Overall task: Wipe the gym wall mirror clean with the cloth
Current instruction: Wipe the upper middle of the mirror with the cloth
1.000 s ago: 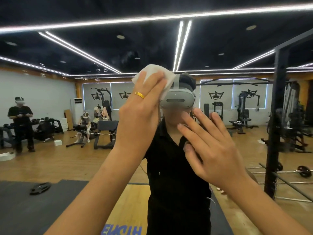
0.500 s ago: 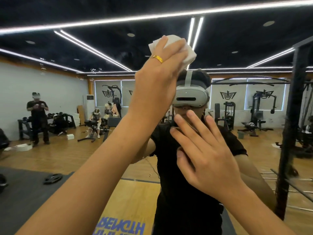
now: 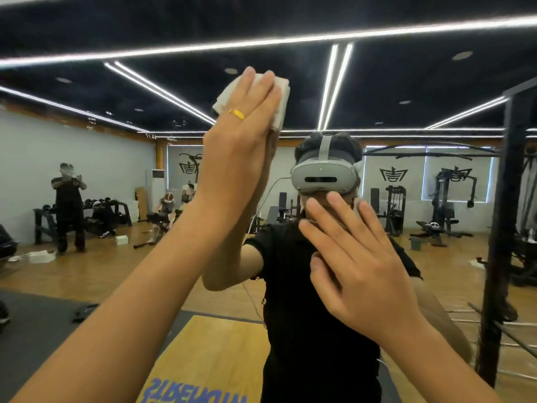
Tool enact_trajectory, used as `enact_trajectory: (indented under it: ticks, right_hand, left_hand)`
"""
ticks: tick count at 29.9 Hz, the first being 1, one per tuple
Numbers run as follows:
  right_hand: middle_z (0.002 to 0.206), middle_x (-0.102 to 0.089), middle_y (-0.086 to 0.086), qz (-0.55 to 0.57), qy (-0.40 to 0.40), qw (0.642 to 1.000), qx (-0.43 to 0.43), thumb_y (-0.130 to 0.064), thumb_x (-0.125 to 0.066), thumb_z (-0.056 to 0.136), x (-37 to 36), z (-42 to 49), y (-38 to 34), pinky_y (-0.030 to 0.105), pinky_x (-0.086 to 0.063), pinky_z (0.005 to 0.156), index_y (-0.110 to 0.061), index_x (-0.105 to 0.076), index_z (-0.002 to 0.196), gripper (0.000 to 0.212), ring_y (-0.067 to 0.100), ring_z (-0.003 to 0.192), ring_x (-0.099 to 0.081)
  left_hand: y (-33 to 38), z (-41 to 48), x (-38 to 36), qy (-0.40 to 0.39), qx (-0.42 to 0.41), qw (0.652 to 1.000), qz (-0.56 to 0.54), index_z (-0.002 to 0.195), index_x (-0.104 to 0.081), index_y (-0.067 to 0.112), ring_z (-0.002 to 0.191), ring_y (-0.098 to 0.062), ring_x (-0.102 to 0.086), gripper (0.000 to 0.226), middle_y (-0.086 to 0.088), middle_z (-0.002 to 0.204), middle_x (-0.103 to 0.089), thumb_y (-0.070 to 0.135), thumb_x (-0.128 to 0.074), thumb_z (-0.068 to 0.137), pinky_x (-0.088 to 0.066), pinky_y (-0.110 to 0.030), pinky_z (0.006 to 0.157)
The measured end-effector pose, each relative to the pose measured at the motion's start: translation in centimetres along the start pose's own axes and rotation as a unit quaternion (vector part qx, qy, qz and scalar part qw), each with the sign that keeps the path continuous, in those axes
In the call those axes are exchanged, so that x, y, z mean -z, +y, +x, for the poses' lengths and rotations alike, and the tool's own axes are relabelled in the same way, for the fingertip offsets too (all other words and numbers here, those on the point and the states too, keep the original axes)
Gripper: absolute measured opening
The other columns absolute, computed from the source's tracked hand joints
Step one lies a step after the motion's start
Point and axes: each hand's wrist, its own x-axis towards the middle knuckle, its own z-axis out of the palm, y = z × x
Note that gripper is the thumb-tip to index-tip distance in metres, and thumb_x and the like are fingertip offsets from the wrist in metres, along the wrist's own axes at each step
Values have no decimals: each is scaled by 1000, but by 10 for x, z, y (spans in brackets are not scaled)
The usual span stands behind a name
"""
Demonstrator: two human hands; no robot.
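Wiping hand: the left hand (image 3: 235, 158) is raised, fingers straight and close together, laid flat over the cloth and pressing it to the glass. Its thumb is hidden behind the palm, so I cannot tell whether it hooks the cloth.
Cloth: the white, folded cloth (image 3: 281, 93) sits under the left fingertips, high on the mirror and a little left of the middle of the view. Its edges stick out to either side of the fingers.
Ring: a gold ring (image 3: 237, 114) is on one finger of the left hand.
Other hand: the right hand (image 3: 366, 274) is fully open, fingers spread and straight, holding nothing. Its fingertips touch the glass, lower than the cloth and to its right.
Mirror: the mirror (image 3: 116, 175) fills the view, and none of its edges can be made out.
Reflection: a person in a black shirt wears a grey headset (image 3: 322, 175), partly covered by both hands.
Background in the glass: white ceiling light strips (image 3: 261, 42), weight machines (image 3: 453, 199) on a wooden floor, and a dark upright post (image 3: 499, 228) near the right edge.
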Motion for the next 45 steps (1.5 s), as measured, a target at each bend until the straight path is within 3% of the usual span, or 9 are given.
enact_trajectory:
  ticks: [11,16,24,28,31,37,40,42,45]
  right_hand:
    - [159,-45,7,-3,18,1000,-1,-22,-57,96,-3,2,-2,54,-23,126,-14,-58,143,47,27,153,-34]
    - [158,-46,8,-5,21,1000,-2,-22,-57,96,-3,2,-3,54,-23,126,-14,-59,143,48,28,152,-34]
    - [158,-46,6,-2,19,1000,-5,-22,-56,95,-3,2,-4,55,-25,125,-15,-58,142,47,27,152,-35]
    - [156,-48,7,0,15,1000,-13,-23,-56,96,-3,3,-3,56,-24,125,-13,-60,140,46,28,152,-35]
    - [155,-50,9,-1,18,1000,-10,-22,-56,95,-3,3,-4,57,-26,124,-11,-63,138,45,29,151,-37]
    - [154,-49,8,-1,24,1000,-12,-21,-57,94,-5,5,-5,58,-26,124,-11,-62,138,45,29,151,-38]
    - [154,-49,8,-2,25,1000,-11,-21,-57,94,-4,5,-6,56,-24,124,-10,-63,137,45,29,151,-37]
    - [154,-50,9,-4,26,1000,-12,-22,-56,94,-3,6,-6,55,-24,125,-10,-63,137,45,29,151,-38]
    - [153,-50,9,-8,27,1000,-14,-22,-57,94,-2,7,-8,55,-24,125,-10,-63,136,44,29,150,-39]
  left_hand:
    - [-31,-61,27,-5,24,1000,-19,142,-56,2,143,-28,-46,42,-14,149,-53,19,-49,105,-46,-39,114]
    - [-30,-27,17,26,79,996,-40,137,-62,2,142,-32,-48,41,-12,144,-59,18,-44,104,-38,-27,118]
    - [19,38,-27,60,-14,995,-80,127,-69,0,131,-35,-59,43,-13,131,-69,-15,-69,87,-53,-41,102]
    - [9,29,-15,32,-70,995,-68,128,-69,4,134,-27,-55,48,-8,133,-68,-12,-75,84,-45,-30,106]
    - [-19,-2,12,10,-46,997,-60,132,-66,5,133,-22,-53,43,-8,135,-66,-3,-70,91,-34,-19,114]
    - [-81,-61,51,5,102,995,-19,138,-61,4,142,-23,-46,37,-10,145,-58,10,-53,102,-48,-41,113]
    - [-59,-46,36,52,175,980,-83,135,-64,6,139,-13,-47,35,-10,141,-62,8,-55,102,-42,-27,116]
    - [-41,-32,24,54,163,978,-114,134,-65,7,137,-17,-53,37,-9,139,-65,5,-53,100,-43,-24,115]
    - [-31,-23,13,35,98,988,-114,134,-67,6,133,-29,-59,42,-10,139,-65,-8,-56,95,-48,-40,112]
